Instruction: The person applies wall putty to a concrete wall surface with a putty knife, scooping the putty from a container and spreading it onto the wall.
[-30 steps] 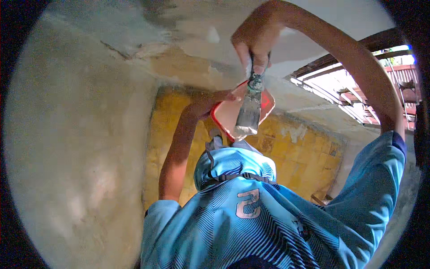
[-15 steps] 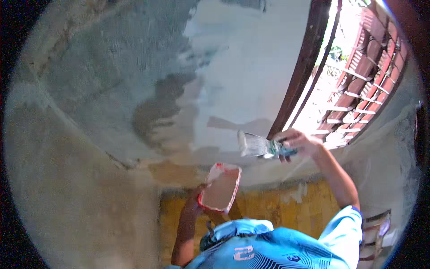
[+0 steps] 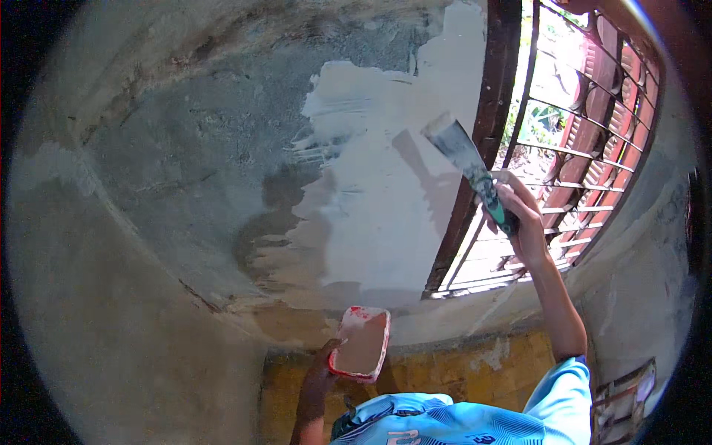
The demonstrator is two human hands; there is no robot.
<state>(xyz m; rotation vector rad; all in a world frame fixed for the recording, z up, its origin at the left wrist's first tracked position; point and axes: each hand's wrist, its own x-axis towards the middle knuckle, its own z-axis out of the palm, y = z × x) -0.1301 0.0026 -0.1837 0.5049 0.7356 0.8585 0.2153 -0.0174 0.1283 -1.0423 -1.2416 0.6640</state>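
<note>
My right hand (image 3: 518,211) is wrapped around the green-and-black handle of a putty knife (image 3: 461,152). Its wide blade points up and left, close to the wall, and carries pale paste along its edge. Whether the blade touches the wall I cannot tell. Low in the middle, my left hand (image 3: 324,361) grips a red rectangular tub (image 3: 386,348) by its left side. Pale putty (image 3: 363,343) lies inside the tub and smears its rim. In front of me a layer of white putty (image 3: 371,200) covers the wall beside the window, with ragged edges toward the bare grey plaster (image 3: 215,141).
A dark wooden window frame (image 3: 498,81) with metal bars (image 3: 571,152) stands right of the coated patch, close to my right arm. Below is a yellowish tiled floor (image 3: 437,371). A slatted wooden object (image 3: 623,397) is at the lower right.
My right hand has raised the putty knife up the wall, its blade now tilted more upward. The tub in my left hand sits lower in view, as the view has shifted.
</note>
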